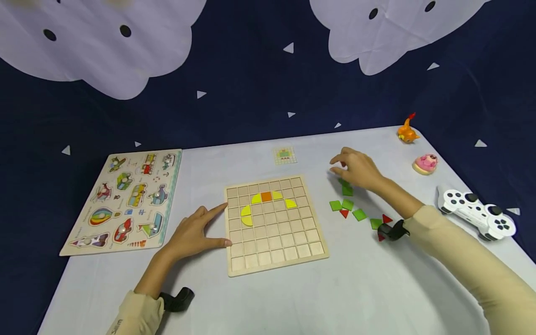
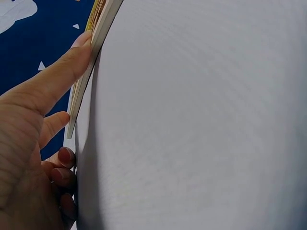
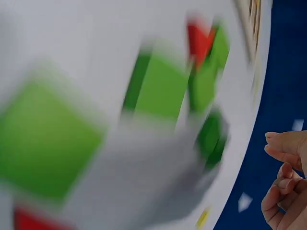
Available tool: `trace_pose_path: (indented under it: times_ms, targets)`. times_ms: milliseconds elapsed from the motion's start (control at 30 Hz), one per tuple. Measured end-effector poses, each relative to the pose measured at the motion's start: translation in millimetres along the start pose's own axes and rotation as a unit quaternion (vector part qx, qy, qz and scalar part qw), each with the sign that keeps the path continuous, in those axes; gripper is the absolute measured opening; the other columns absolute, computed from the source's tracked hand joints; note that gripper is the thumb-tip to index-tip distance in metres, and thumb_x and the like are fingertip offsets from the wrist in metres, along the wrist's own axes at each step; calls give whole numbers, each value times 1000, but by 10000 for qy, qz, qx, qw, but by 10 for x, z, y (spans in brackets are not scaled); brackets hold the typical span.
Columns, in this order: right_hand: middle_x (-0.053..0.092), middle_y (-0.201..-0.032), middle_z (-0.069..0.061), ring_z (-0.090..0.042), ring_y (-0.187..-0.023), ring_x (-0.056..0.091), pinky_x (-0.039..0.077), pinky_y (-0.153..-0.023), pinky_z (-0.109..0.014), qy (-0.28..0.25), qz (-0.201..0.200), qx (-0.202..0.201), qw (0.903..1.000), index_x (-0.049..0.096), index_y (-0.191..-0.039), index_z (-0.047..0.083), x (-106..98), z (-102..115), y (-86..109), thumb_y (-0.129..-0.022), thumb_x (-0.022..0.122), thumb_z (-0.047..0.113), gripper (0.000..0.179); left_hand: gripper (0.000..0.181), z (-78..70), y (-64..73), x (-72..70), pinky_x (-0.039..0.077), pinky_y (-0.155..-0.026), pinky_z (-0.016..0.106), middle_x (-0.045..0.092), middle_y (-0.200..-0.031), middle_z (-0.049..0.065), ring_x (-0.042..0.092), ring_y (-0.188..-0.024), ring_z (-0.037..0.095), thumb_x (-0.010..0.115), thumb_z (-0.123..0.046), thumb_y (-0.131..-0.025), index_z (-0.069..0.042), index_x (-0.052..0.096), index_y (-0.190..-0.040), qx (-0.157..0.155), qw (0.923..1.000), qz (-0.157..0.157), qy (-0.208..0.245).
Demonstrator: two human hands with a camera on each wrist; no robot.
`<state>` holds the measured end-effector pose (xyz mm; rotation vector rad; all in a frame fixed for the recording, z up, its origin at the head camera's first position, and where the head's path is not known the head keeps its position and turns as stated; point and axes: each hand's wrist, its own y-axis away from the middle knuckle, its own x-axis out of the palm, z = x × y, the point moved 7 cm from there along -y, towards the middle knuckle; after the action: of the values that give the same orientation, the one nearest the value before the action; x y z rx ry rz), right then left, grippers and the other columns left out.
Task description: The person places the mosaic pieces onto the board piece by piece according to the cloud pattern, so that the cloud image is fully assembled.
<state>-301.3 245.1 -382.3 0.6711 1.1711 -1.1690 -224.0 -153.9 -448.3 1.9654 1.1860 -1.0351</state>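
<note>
The left hand (image 1: 194,235) touches the left edge of a wooden grid board (image 1: 272,230) with its thumb and index finger spread along the rim. In the left wrist view, thumb and fingers (image 2: 62,72) lie against the board's side. Set in the grid are several yellow rounded tiles (image 1: 247,220) and one orange square tile (image 1: 266,197). To the board's right, the right hand (image 1: 356,168) hovers above loose green tiles (image 1: 335,205), thumb and index finger apart with nothing visible between them. Small red triangles (image 1: 344,213) lie among the green pieces, some partly hidden by the right wrist strap.
A small printed pattern card (image 1: 284,155) lies behind the board. At the left is a picture puzzle board (image 1: 121,200). Along the right side are an orange figurine (image 1: 407,133), a pink toy (image 1: 425,164) and a white game controller (image 1: 477,213). A dark curtain hangs behind the table.
</note>
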Motion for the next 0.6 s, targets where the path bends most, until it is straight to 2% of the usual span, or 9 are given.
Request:
trace_pose_path:
  times_ms: [133,267,400,600]
  targets:
    - [56,-90,-14,-25,-75,50,40,-61,-38,256,257,563,9978,70,-119,-1,-77,-454,17,-90,66,10,31,100,-4,-5,4,28,-60,31,45,-85,3,34,-65,17,82,-62,-68,-27,42,-152,19,10000,-3,-7]
    - [55,-96,-19,-29,-81,52,44,-64,-43,403,579,970,9928,63,-129,-2,-90,-742,58,-89,63,9,42,100,-9,-8,8,28,-60,31,45,-84,3,34,-64,17,82,-62,-67,-27,42,-152,21,10000,-5,1]
    - [52,-99,-22,-31,-82,50,44,-63,-44,443,821,1156,9889,59,-134,-1,-69,-879,88,-89,61,10,46,100,-7,-4,5,28,-60,31,45,-84,3,34,-64,17,82,-62,-67,-27,42,-152,7,10000,-17,-4]
    - [53,-103,-26,-33,-83,49,45,-65,-47,493,1021,1219,9860,62,-131,-1,-33,-942,116,-91,61,11,42,100,4,0,1,28,-61,31,45,-85,3,34,-65,17,82,-62,-67,-27,42,-152,-20,10000,-20,2]
